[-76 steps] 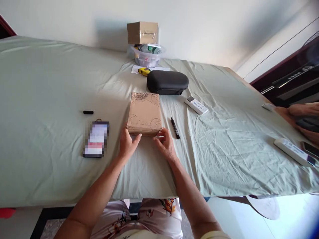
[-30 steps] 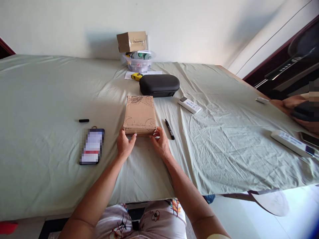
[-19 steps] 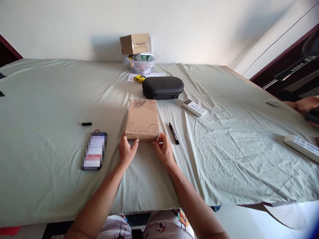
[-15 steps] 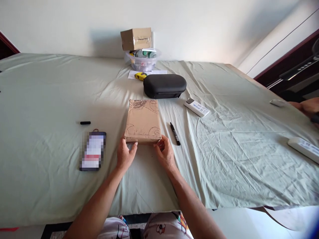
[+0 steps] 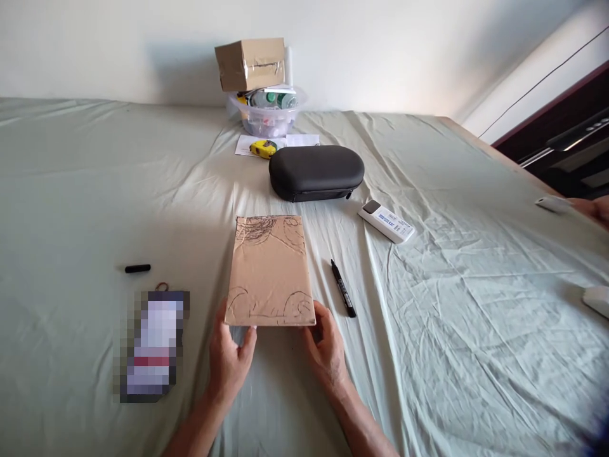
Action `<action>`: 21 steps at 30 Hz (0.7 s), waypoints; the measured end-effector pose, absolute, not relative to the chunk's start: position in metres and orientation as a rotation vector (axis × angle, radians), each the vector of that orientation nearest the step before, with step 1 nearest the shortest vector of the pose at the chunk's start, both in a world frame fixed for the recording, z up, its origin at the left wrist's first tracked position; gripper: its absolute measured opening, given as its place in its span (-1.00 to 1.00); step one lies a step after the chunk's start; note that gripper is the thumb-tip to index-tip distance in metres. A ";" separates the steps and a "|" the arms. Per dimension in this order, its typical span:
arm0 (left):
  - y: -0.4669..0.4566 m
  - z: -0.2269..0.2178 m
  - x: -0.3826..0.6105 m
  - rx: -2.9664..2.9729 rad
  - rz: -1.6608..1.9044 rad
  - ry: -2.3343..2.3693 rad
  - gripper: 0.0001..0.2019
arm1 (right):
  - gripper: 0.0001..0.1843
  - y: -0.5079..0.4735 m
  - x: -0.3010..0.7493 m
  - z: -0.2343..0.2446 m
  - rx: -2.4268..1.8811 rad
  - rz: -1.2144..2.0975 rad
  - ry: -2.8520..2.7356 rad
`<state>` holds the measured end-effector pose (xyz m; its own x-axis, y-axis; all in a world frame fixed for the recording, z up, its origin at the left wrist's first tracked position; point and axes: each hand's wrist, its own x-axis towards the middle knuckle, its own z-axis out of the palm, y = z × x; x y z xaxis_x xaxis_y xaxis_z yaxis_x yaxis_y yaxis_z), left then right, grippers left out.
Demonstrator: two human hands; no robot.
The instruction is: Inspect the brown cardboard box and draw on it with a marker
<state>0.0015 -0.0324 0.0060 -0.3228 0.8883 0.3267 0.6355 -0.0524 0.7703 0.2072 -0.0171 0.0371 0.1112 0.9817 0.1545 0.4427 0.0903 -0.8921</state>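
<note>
Since the earlier frame, the box [image 5: 270, 270] appears tipped up at its near edge. It lies mid-sheet [image 5: 451, 304], long axis running away from the person, directly beyond both hands. Left hand [image 5: 228, 362] and right hand [image 5: 327, 352] each pinch a near corner, equally close.

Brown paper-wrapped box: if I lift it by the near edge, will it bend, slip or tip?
Probably stays stiff: the brown paper-wrapped box keeps straight edges and square corners. It lies flat and wide, so tipping seems unlikely. Its paper looks smooth, so it may slip from the left hand and right hand at its near corners.
</note>
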 end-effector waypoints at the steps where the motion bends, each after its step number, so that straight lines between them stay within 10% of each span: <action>1: -0.034 0.006 0.001 1.660 1.316 1.947 -0.46 | -0.71 -0.018 0.207 0.039 -1.497 0.740 -1.479; 21: -0.040 0.004 0.000 1.731 1.347 1.960 -0.49 | -0.71 -0.015 0.205 0.046 -1.465 0.596 -1.567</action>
<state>0.0004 -0.0399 0.0040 -0.2943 0.8677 0.4007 0.6851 -0.1009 0.7215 0.2047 -0.0150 0.0463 0.0875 0.9577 0.2742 0.5335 0.1874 -0.8248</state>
